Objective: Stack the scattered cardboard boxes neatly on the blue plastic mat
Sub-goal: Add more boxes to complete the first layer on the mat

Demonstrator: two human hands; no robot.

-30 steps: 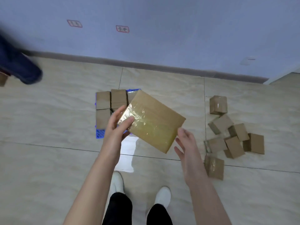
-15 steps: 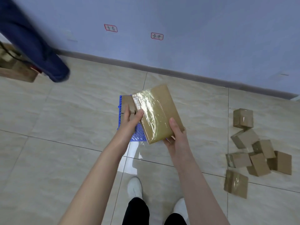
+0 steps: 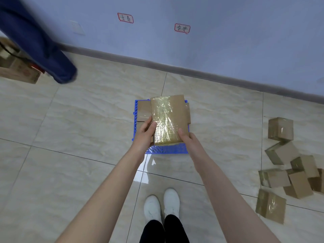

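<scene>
I hold a flat cardboard box wrapped in clear tape over the blue plastic mat. My left hand grips its near left corner and my right hand grips its near right corner. The box lies lengthwise, pointing away from me, and hides most of the mat. Small cardboard boxes sit on the mat beneath it at the far left. Whether the held box rests on them I cannot tell. Several scattered cardboard boxes lie on the floor tiles at the right.
A person's dark blue trouser leg stands at the far left near the wall. A wooden crate sits behind it. The blue wall and its skirting run across the back. My white shoes stand just below the mat.
The box has turned from slanted to lengthwise and moved over the mat. My right hand has taken hold of its near corner. The view has shifted left and closer.
</scene>
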